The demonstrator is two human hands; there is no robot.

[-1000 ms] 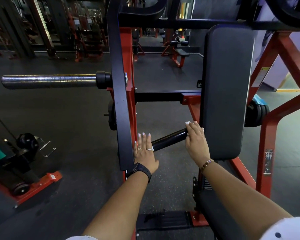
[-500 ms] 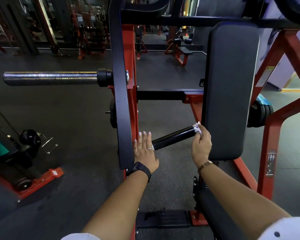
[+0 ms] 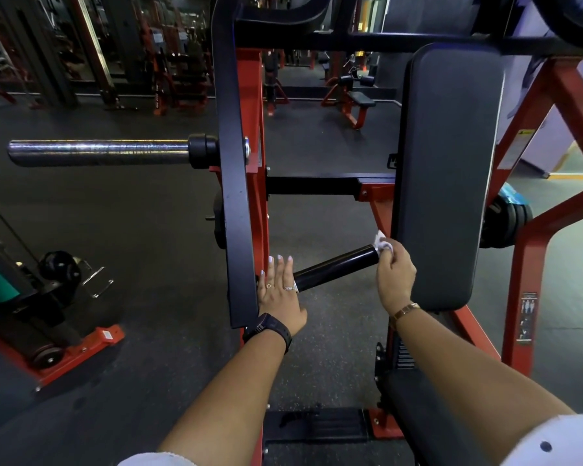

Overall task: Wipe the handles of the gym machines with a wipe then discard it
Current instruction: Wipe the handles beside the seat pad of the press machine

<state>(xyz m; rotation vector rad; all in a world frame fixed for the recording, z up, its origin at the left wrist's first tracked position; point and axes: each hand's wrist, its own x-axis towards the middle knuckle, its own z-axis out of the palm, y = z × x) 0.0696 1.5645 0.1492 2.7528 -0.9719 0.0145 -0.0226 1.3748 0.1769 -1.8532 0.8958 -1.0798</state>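
The right hand [image 3: 395, 275] pinched a white wipe [image 3: 382, 243] at the black handle's [image 3: 334, 269] end, the left hand [image 3: 280, 290] rested flat with straight fingers, and discarding apparently remained.

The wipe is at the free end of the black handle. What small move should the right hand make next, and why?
Probably slide the wipe along the black handle toward the left hand. The right hand pinches the wipe at the handle's free end only, and the shaft between both hands lies bare; the left hand rests flat near its base.
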